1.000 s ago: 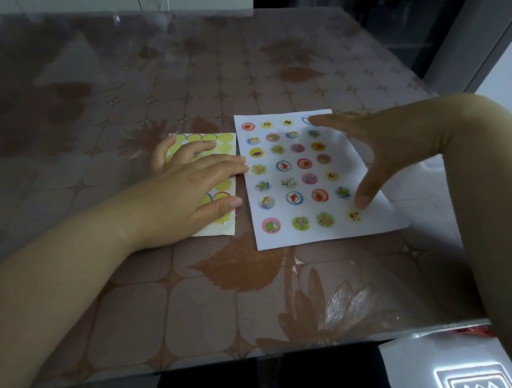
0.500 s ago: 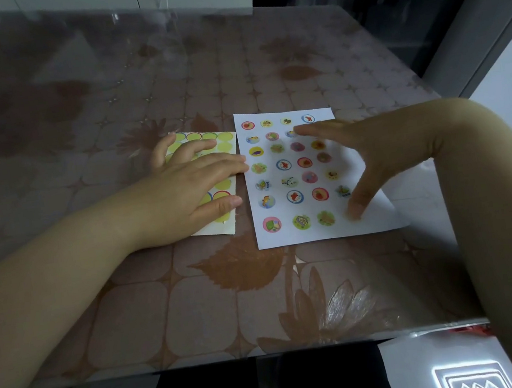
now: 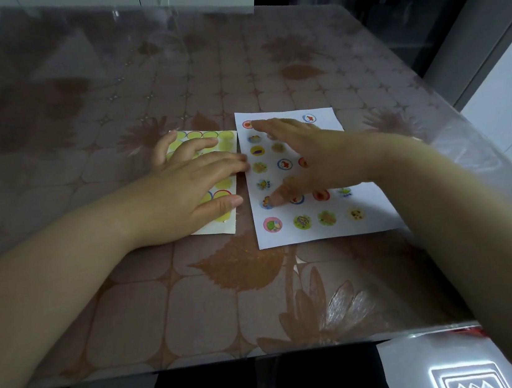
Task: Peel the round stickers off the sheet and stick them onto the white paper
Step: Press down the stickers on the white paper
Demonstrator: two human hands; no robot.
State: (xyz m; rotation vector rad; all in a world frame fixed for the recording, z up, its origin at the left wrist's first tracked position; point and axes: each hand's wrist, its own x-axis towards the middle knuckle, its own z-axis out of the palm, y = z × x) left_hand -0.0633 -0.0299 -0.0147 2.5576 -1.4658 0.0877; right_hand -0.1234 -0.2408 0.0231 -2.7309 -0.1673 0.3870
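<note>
Many round stickers [image 3: 272, 224] sit on white paper [image 3: 377, 213] under the right hand [image 3: 317, 153].

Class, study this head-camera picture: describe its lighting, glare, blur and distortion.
Head view: dim, brownish light overall; pale glare on the far side of the brown flower-patterned table; the lit white panel at bottom right is blown out; the right hand over the white paper sheet looks softly blurred; the wide lens bows the table's straight edges.
</note>
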